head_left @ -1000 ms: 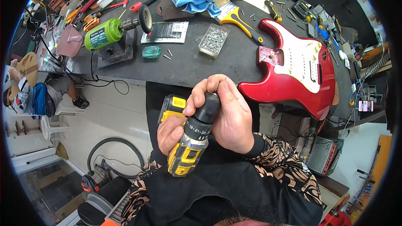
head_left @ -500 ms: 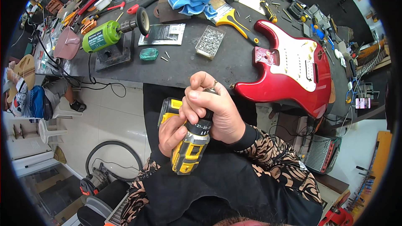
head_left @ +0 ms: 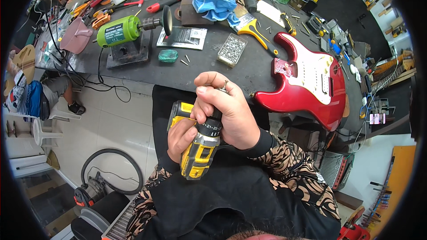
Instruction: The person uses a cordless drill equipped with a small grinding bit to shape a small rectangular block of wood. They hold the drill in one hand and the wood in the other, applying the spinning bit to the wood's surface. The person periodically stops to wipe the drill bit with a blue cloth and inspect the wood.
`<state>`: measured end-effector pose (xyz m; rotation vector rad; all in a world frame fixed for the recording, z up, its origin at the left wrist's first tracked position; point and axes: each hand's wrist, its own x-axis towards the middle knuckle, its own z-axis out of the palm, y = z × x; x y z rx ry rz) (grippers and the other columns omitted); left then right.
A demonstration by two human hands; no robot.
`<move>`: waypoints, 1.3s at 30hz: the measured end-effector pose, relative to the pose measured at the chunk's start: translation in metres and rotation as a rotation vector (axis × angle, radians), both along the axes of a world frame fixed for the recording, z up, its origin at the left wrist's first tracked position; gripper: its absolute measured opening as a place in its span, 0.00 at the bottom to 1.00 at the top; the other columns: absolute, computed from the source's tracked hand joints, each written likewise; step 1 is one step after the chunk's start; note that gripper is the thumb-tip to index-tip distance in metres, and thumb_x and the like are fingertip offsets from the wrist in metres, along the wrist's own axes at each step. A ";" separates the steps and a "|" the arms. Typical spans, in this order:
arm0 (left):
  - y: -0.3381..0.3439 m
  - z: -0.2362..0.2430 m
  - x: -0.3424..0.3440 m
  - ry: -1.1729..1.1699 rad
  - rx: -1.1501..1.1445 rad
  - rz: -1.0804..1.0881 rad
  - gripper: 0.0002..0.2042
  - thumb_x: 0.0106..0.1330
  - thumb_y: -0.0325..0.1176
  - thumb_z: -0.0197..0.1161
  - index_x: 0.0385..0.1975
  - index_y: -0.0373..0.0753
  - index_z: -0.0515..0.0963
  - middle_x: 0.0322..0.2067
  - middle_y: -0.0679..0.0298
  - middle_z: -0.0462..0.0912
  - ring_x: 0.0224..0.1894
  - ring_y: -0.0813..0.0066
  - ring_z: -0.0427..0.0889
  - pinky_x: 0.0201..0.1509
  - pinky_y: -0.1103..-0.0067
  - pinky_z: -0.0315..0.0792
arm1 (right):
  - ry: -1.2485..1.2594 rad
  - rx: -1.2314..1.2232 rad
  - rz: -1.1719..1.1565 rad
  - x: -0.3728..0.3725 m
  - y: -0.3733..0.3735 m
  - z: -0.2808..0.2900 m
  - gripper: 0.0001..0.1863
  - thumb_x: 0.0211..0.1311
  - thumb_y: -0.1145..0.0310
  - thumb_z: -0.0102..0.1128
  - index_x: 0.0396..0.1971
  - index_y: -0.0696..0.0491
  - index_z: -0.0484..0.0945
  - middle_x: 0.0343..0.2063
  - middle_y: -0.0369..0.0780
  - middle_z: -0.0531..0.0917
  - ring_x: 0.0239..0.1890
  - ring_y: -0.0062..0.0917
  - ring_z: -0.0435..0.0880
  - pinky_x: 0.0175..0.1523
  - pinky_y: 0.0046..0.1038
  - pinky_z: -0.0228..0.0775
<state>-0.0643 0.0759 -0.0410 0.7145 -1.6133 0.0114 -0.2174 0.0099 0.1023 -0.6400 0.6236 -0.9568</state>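
Note:
My left hand [head_left: 180,138] is wrapped round the yellow and black cordless drill [head_left: 197,159], which I hold upright-ish against my black apron, chuck toward the bench. My right hand [head_left: 231,113] grips the drill's chuck, fingers curled over it, thumb across the top. A thin metal piece [head_left: 225,84] shows above my right fingers; I cannot tell exactly what it is. Beyond my hands lie a red and white electric guitar body [head_left: 302,91], a clear box of screws [head_left: 232,50], a green lump [head_left: 167,56] and a few loose screws [head_left: 185,62] on the dark bench.
The cluttered bench [head_left: 142,71] also holds a green bench motor [head_left: 118,31], blue cloth [head_left: 213,4], yellow-handled brush [head_left: 251,31] and pink container [head_left: 75,35]. Another person [head_left: 58,93] sits at the left holding a wooden piece. A hose vacuum [head_left: 91,186] stands lower left.
My right fingers have shifted from pinching round the chuck's tip to curling over it, thumb moved across, and the metal piece now pokes out above them. The view has shifted slightly.

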 end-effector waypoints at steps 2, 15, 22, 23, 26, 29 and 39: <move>0.004 -0.007 0.012 0.125 0.338 -0.145 0.26 0.73 0.32 0.75 0.66 0.34 0.73 0.51 0.44 0.90 0.49 0.58 0.92 0.60 0.67 0.84 | 0.055 -0.023 0.032 0.003 -0.002 0.004 0.13 0.81 0.67 0.63 0.57 0.56 0.77 0.25 0.33 0.76 0.29 0.24 0.84 0.45 0.31 0.80; 0.036 -0.006 0.049 0.526 0.561 0.098 0.45 0.65 0.22 0.81 0.81 0.41 0.62 0.68 0.53 0.77 0.63 0.66 0.88 0.61 0.72 0.87 | 1.761 -1.745 0.007 0.020 -0.253 -0.025 0.43 0.57 0.58 0.81 0.71 0.54 0.73 0.61 0.47 0.80 0.68 0.43 0.78 0.70 0.46 0.74; 0.059 -0.042 0.074 0.791 0.833 0.188 0.48 0.59 0.29 0.86 0.80 0.35 0.64 0.71 0.53 0.73 0.68 0.61 0.81 0.70 0.71 0.79 | 1.652 -1.751 0.010 0.012 -0.294 -0.001 0.46 0.52 0.52 0.80 0.70 0.55 0.75 0.60 0.47 0.82 0.69 0.45 0.76 0.72 0.50 0.68; 0.058 -0.036 0.068 0.594 0.724 0.260 0.48 0.59 0.30 0.86 0.79 0.34 0.65 0.71 0.53 0.73 0.69 0.60 0.80 0.71 0.70 0.78 | 1.543 -1.570 0.064 0.011 -0.292 0.015 0.48 0.55 0.50 0.81 0.73 0.57 0.73 0.64 0.47 0.81 0.71 0.41 0.77 0.75 0.44 0.68; 0.049 -0.019 0.062 0.231 0.533 0.350 0.48 0.59 0.33 0.87 0.79 0.32 0.65 0.73 0.51 0.72 0.72 0.58 0.77 0.74 0.68 0.75 | 0.746 -0.862 0.115 -0.006 -0.260 0.057 0.41 0.67 0.51 0.79 0.72 0.57 0.74 0.64 0.40 0.82 0.66 0.25 0.79 0.74 0.30 0.66; 0.039 -0.003 0.057 0.168 0.511 0.308 0.49 0.60 0.32 0.86 0.79 0.31 0.64 0.73 0.51 0.71 0.72 0.58 0.77 0.74 0.69 0.74 | 0.618 -0.777 0.087 -0.044 -0.268 0.059 0.34 0.81 0.56 0.66 0.77 0.59 0.70 0.67 0.45 0.82 0.71 0.31 0.79 0.78 0.33 0.65; 0.028 0.004 0.039 0.226 0.458 -0.053 0.48 0.71 0.25 0.75 0.86 0.42 0.50 0.63 0.56 0.86 0.61 0.64 0.89 0.68 0.66 0.82 | -0.197 -0.408 0.082 -0.079 -0.122 0.034 0.32 0.87 0.55 0.50 0.82 0.56 0.64 0.70 0.55 0.77 0.65 0.45 0.82 0.73 0.46 0.74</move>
